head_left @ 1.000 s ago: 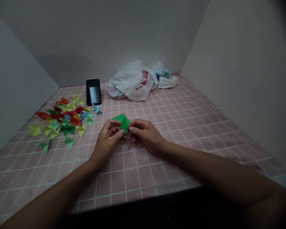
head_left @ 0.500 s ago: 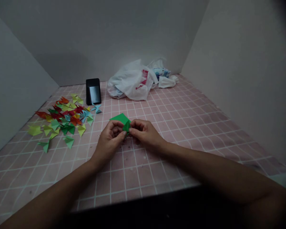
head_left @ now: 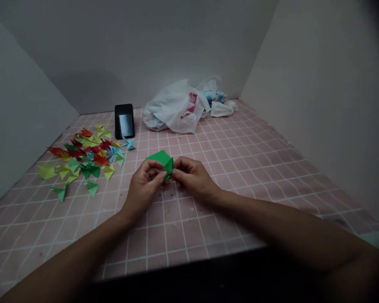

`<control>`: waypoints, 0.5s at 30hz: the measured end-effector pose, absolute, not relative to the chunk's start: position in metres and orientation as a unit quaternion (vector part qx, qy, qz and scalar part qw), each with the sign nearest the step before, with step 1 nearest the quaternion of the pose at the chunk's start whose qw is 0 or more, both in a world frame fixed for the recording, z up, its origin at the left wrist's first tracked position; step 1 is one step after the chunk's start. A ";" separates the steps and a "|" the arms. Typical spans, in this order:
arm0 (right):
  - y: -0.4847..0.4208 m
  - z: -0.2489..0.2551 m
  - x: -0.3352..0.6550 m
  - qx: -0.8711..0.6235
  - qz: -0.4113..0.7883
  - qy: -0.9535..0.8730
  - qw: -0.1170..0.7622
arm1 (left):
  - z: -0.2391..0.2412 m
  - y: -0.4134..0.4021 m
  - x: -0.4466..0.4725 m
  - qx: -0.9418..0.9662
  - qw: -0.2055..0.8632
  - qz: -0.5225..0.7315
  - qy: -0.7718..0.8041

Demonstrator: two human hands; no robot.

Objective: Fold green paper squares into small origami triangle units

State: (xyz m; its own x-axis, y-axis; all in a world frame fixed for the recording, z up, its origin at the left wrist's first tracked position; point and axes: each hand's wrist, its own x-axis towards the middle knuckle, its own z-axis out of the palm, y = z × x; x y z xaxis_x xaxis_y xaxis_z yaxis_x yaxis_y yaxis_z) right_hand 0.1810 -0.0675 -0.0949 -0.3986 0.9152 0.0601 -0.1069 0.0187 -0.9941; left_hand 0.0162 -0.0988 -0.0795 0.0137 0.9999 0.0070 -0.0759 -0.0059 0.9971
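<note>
A piece of bright green folded paper (head_left: 161, 157) is held between both hands just above the pink checked cloth. My left hand (head_left: 147, 179) pinches its near folded part between thumb and fingers. At its right edge, the thumb and forefinger of my right hand (head_left: 192, 176) are closed on a small fold. The flat part of the paper points away, past the left fingers. To the left lies a pile of folded paper shapes (head_left: 89, 169) in green, yellow, red, orange and light blue.
A black phone-like device (head_left: 124, 121) leans upright behind the pile. A white plastic bag (head_left: 173, 107) with red print lies at the back, with a blue-patterned packet (head_left: 216, 97) beside it. Pale walls (head_left: 164, 46) close in the back and sides of the cloth-covered surface (head_left: 240, 168).
The small green flap between the fingers has turned and now looks wider and flatter. My right fingers have shifted slightly to the right; the left hand has barely moved.
</note>
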 end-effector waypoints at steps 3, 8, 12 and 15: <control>-0.068 -0.095 0.180 -0.357 0.605 -0.571 0.424 | -0.079 -0.099 0.017 0.499 0.503 0.518 0.479; -0.068 -0.097 0.180 -0.359 0.598 -0.575 0.426 | -0.080 -0.100 0.016 0.539 0.468 0.512 0.478; -0.068 -0.098 0.180 -0.365 0.581 -0.590 0.425 | -0.082 -0.100 0.014 0.589 0.415 0.492 0.490; -0.069 -0.097 0.179 -0.370 0.552 -0.606 0.437 | -0.082 -0.102 0.013 0.639 0.363 0.462 0.497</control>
